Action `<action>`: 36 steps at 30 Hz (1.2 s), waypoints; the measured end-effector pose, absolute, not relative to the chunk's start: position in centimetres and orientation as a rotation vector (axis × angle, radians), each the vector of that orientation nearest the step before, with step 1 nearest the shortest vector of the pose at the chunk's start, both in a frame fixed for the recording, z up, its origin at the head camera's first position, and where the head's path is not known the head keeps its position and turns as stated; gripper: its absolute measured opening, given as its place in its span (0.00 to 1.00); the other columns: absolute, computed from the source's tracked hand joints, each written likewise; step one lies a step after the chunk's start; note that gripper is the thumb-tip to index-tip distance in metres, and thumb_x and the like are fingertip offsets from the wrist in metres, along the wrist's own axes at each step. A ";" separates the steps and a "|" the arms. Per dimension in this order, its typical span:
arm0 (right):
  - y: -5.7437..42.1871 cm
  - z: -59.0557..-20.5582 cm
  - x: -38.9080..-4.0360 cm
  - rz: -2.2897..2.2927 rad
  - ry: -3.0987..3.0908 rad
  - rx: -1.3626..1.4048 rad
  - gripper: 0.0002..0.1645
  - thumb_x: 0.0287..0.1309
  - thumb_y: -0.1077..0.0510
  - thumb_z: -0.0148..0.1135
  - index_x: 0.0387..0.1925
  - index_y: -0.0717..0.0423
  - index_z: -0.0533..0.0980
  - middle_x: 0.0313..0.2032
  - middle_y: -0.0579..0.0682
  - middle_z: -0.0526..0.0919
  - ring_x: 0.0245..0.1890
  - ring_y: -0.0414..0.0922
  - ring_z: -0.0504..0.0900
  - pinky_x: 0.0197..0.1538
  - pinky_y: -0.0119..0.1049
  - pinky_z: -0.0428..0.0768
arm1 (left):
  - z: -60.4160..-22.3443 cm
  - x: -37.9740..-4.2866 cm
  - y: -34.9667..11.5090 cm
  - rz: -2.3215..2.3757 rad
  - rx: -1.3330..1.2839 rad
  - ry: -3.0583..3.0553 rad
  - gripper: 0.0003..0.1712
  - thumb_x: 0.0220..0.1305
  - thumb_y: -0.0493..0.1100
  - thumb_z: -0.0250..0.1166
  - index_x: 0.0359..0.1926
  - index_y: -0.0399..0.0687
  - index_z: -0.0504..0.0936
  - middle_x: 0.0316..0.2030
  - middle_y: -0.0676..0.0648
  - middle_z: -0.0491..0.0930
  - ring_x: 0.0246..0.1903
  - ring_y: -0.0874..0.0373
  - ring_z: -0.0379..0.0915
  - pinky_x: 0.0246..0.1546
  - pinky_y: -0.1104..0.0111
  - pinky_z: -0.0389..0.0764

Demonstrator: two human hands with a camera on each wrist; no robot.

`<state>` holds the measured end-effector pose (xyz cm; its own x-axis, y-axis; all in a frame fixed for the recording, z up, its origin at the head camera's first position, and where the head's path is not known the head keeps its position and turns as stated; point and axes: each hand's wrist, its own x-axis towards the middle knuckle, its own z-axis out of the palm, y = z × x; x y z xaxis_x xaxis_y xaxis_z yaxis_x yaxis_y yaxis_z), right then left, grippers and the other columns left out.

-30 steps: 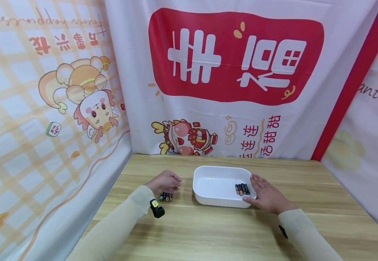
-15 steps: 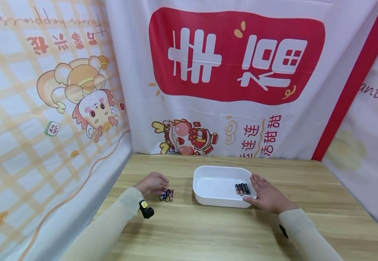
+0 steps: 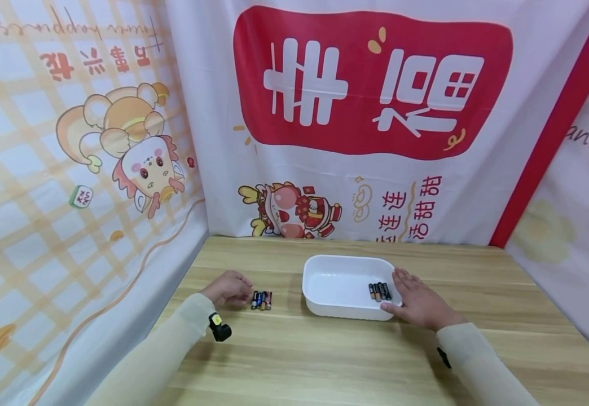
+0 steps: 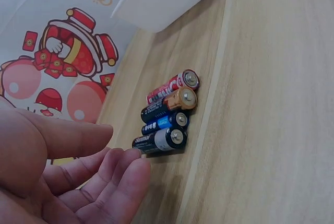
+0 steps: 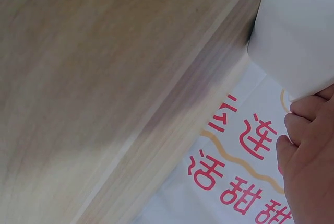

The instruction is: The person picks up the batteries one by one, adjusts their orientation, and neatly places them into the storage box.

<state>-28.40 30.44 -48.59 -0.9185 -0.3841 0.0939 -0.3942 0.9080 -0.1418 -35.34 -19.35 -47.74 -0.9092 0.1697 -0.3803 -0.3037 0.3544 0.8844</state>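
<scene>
Currently, the left hand (image 3: 231, 287), thumb and fingers apart and empty, is just beside four batteries (image 4: 166, 113) on the table (image 3: 284, 361); the right hand (image 3: 421, 300) rests straight-fingered against a white tub (image 3: 345, 310) holding more batteries (image 3: 379, 291). A clumsy fingertip nudge could roll the row apart.

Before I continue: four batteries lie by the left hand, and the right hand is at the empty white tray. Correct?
The white tray isn't empty: the head view shows more batteries inside it, near the right hand. Four batteries do lie by the left hand, and the right hand is at the tray.
</scene>
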 end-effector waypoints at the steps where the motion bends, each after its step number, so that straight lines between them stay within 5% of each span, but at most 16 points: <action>1: 30.5 -48.6 -28.4 0.242 -3.008 0.612 0.62 0.60 0.21 0.41 0.71 0.70 0.51 0.73 0.62 0.49 0.73 0.59 0.47 0.73 0.55 0.49 | -47.8 -35.4 -19.4 1.573 -0.122 2.217 0.15 0.61 0.28 0.62 0.49 0.26 0.75 0.36 0.34 0.82 0.28 0.50 0.80 0.35 0.60 0.87; 36: 30.7 -48.6 -28.3 0.230 -3.015 0.614 0.62 0.59 0.21 0.42 0.72 0.69 0.51 0.74 0.61 0.48 0.73 0.59 0.47 0.72 0.55 0.50 | -48.6 -34.9 -18.1 1.390 -0.195 2.395 0.05 0.57 0.27 0.65 0.36 0.30 0.79 0.30 0.41 0.80 0.27 0.52 0.77 0.28 0.62 0.86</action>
<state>-28.34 30.66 -48.63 -0.9193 -0.3845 0.0846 -0.3929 0.9097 -0.1346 -34.86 -18.08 -48.58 -0.9244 0.0620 -0.3764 -0.2959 0.5059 0.8102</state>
